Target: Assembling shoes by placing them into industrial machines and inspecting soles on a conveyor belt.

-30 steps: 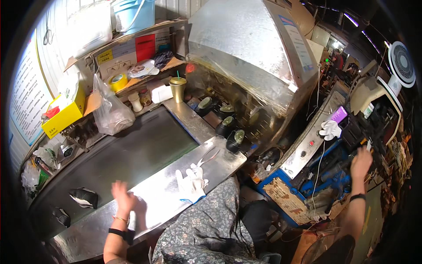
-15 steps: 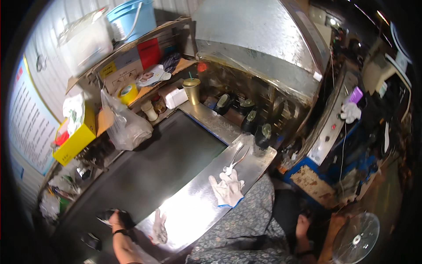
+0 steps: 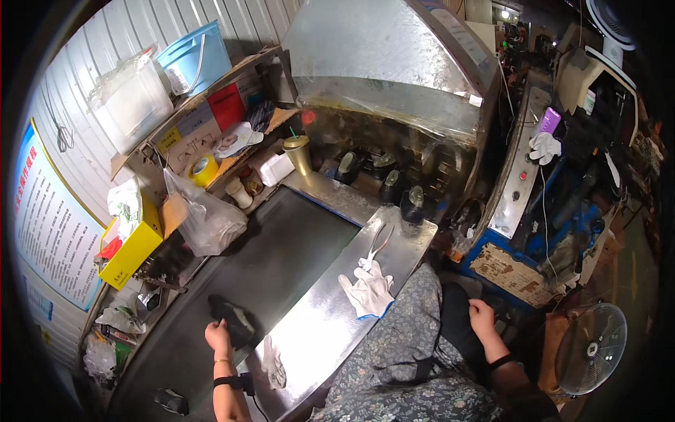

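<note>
My left hand [image 3: 219, 337] is closed at the near edge of a black shoe [image 3: 234, 322] with a greyish patch, over the dark belt [image 3: 295, 239]. A second dark shoe [image 3: 171, 401] lies on the belt nearer to me, at the lower left. My right hand [image 3: 482, 318] rests beside my dark-clad leg, its fingers curled in, and nothing shows in it. A white work glove [image 3: 368, 290] with a blue cuff lies on the metal ledge [image 3: 309, 316]. Above it are pincers [image 3: 382, 240] with pale handles; a greyish glove [image 3: 273, 362] lies nearer my left forearm.
Several black shoes with greenish tops stand below the metal hood [image 3: 380, 49]. A gold cup [image 3: 298, 155], a plastic bag [image 3: 207, 218] and a yellow box [image 3: 130, 243] line the belt's far side. At right are a blue-framed machine [image 3: 506, 271] and a fan [image 3: 590, 348].
My left hand and the black shoe have moved right and away from me. My right hand shows more fully, higher in the view. The view itself has shifted.
</note>
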